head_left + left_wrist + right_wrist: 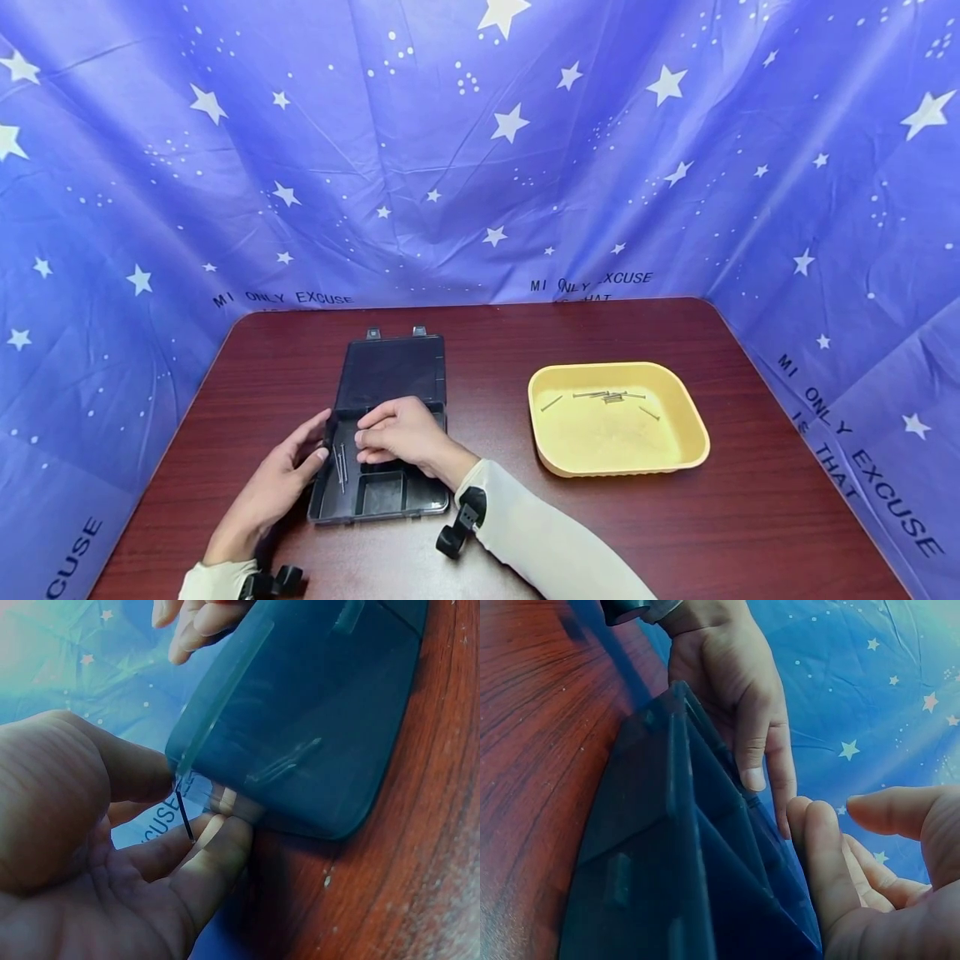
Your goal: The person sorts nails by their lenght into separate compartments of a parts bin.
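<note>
A dark plastic compartment box (382,492) lies with its lid (392,371) folded back, away from the person. My left hand (273,487) grips its left side wall, thumb at the rim and fingers outside. Inside the long left compartment lie a few thin, silver, nail-like pieces (342,468), seen dimly through the wall in the left wrist view. Over the box's middle hovers my right hand (405,433). In the right wrist view its thumb stands apart from the loosely bent fingers (825,855), and nothing shows between them.
Right of the box stands a yellow plastic tub (615,454) holding several similar silver pieces (611,396). Both sit on a reddish-brown wooden table (487,400). A blue star-printed cloth (450,150) hangs behind and at both sides.
</note>
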{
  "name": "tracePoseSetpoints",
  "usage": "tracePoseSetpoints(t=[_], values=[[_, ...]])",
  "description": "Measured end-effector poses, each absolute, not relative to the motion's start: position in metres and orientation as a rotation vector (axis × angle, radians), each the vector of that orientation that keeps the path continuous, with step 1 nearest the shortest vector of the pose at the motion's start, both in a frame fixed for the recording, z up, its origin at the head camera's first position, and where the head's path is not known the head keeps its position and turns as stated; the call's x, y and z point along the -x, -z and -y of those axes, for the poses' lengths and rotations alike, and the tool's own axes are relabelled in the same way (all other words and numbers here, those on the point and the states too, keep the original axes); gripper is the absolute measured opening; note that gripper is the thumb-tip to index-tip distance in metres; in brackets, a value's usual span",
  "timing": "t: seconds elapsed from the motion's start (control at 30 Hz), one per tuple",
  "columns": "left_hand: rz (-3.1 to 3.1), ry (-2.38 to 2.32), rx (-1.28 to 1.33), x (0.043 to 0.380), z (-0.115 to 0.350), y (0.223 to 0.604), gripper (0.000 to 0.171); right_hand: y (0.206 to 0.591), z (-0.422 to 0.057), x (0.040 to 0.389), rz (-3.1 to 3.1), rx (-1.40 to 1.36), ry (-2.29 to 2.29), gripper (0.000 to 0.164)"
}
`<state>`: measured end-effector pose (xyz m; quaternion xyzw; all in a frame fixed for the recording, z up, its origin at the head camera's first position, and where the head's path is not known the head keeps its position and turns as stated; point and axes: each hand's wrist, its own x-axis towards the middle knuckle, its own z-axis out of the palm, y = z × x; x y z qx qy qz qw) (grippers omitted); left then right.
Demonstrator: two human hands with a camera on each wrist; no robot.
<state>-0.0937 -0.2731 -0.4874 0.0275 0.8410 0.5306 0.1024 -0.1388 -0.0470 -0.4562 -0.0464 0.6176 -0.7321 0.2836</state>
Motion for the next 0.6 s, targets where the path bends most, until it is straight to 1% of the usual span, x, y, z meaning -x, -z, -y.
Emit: tracePoseSetpoints(t=[0.23, 0.33, 0.5, 0.6], values=[[-2.493, -1.602, -0.098, 0.093, 0.274, 0.488, 0.059, 0.449, 0.039, 0.139, -1.656, 0.131, 2.021, 0.026], [-2.488, -1.616, -0.100, 0.093, 0.274, 0.489, 0.059, 0.444, 0.031, 0.140, -1.648, 0.160, 2.042, 0.028], [-2.499, -1.589, -0.091, 0.093, 0.273, 0.488, 0.060, 0.436, 0.013, 0.140, -1.655, 0.193, 2.063, 0.034], [-2.515, -1.561, -0.090, 0.093, 0.273, 0.488, 0.060, 0.431, 0.003, 0.140, -1.677, 0.225, 2.059, 0.033]])
